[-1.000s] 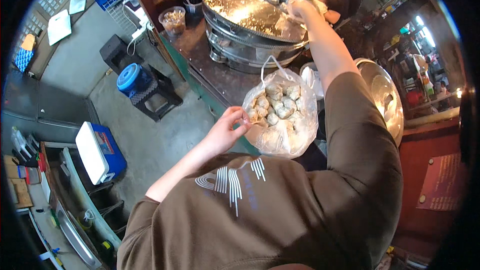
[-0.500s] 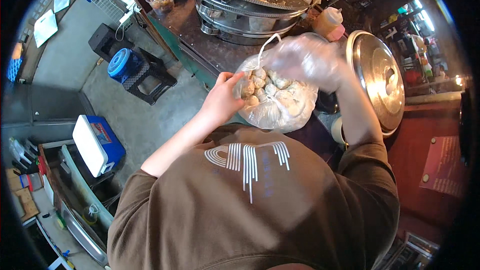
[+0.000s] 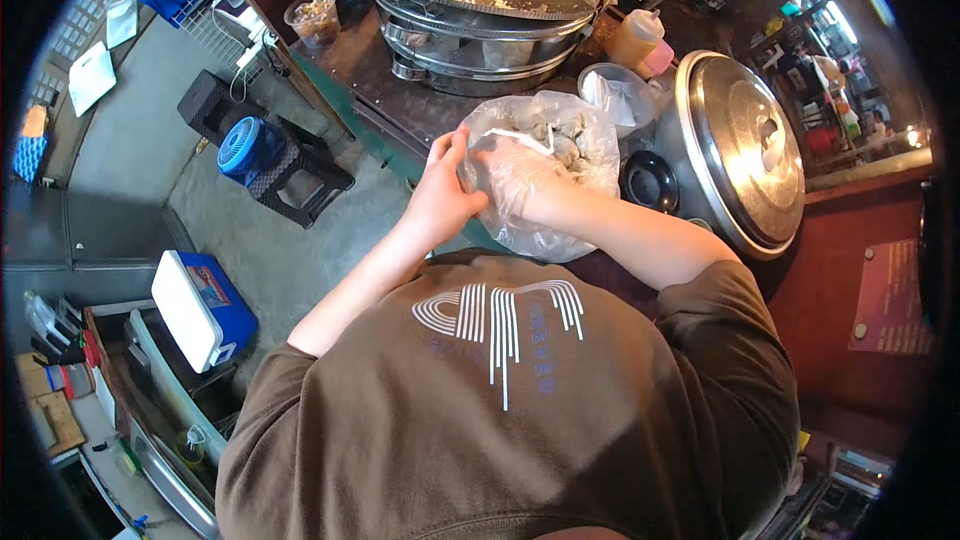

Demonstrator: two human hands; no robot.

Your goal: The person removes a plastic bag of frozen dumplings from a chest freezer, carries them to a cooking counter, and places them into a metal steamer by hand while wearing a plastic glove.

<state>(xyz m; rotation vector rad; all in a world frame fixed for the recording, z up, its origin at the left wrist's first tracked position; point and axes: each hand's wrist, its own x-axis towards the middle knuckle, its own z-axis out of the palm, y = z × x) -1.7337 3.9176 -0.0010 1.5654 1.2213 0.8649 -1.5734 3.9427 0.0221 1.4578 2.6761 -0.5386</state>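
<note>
A clear plastic bag [image 3: 560, 235] stands open on the counter in front of me, with pale, lumpy, dumpling-like pieces [image 3: 568, 148] inside. At its left rim, my left hand [image 3: 443, 185] is closed on the plastic, fingers upward. My right hand [image 3: 515, 172], in a clear plastic glove, reaches over the near rim into the bag toward its left side. Plastic and the hand itself hide the right fingertips, so whether they grip anything is unclear. Across the bag's mouth, just beyond the glove, lies a thin white strip [image 3: 522, 138].
Beyond the bag stands a tiered steel steamer [image 3: 480, 50] with a tilted lid. A large lidded pot [image 3: 740, 150], a small black bowl [image 3: 650, 182], a clear tub [image 3: 622, 105] and a squeeze bottle [image 3: 635, 38] stand to the right. A food cup [image 3: 313, 20] is far left.
My right hand, blurred above the bag's right side before, has come down and left into it. The white strip, upright earlier, now lies across the mouth. My left hand stays at the rim.
</note>
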